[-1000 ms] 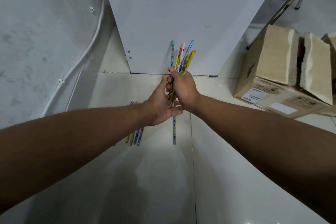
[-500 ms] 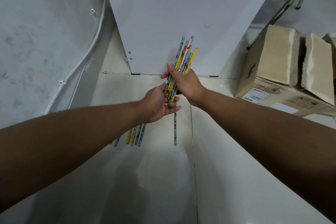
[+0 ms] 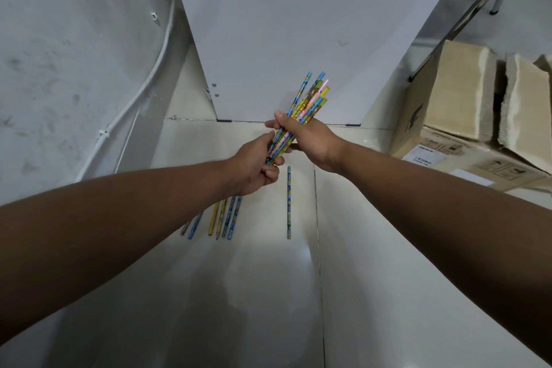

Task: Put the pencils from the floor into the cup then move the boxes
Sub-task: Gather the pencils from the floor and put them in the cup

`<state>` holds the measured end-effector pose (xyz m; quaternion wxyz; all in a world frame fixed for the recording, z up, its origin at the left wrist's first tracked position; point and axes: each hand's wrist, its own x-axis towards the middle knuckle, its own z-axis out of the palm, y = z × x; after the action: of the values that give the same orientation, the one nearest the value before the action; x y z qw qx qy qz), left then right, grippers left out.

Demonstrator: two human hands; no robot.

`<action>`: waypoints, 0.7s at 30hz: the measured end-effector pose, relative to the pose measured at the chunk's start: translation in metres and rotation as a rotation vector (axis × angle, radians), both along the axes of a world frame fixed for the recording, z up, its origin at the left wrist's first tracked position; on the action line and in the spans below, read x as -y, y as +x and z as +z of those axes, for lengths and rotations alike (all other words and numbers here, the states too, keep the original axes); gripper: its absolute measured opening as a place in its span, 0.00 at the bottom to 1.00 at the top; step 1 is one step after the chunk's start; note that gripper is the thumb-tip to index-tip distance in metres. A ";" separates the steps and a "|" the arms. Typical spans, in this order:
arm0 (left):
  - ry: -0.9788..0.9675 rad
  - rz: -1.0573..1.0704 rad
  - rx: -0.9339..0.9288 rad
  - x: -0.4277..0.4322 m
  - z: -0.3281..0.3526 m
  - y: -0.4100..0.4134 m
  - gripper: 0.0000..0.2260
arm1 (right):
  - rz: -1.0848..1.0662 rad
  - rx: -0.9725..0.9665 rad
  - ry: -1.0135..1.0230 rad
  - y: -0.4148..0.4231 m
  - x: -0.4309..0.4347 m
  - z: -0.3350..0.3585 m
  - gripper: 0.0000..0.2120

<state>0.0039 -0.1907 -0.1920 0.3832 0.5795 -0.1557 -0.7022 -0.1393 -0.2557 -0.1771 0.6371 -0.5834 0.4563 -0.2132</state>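
A bundle of colourful pencils (image 3: 310, 98) slants up to the right, and my right hand (image 3: 310, 139) grips it around the middle. My left hand (image 3: 257, 164) closes on the bundle's lower ends, just below the right hand. On the floor under my left wrist lie several more pencils (image 3: 224, 218) side by side. A single blue pencil (image 3: 288, 203) lies apart to their right. Cardboard boxes (image 3: 460, 116) stand at the right. No cup is in view.
A white panel (image 3: 283, 33) stands upright straight ahead on the pale tiled floor (image 3: 268, 293). A grey wall with a white cable (image 3: 131, 104) runs along the left. A metal frame leg (image 3: 466, 15) slants above the boxes.
The bundle has tilted further to the right and both hands have risen slightly. More of the pencils on the floor show under my left wrist.
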 end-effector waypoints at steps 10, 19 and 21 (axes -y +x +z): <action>-0.100 0.026 0.204 0.011 -0.006 0.001 0.17 | -0.077 0.205 0.196 -0.003 0.007 -0.006 0.09; 0.035 0.173 0.086 0.005 0.014 -0.008 0.16 | -0.252 -0.030 0.008 0.012 -0.007 0.011 0.14; 0.101 0.261 0.065 -0.013 0.024 -0.013 0.14 | -0.241 -0.016 0.084 0.016 -0.022 0.021 0.12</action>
<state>-0.0095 -0.1776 -0.1677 0.4364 0.6357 -0.0559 -0.6343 -0.1229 -0.2338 -0.1561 0.6272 -0.4989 0.5366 -0.2641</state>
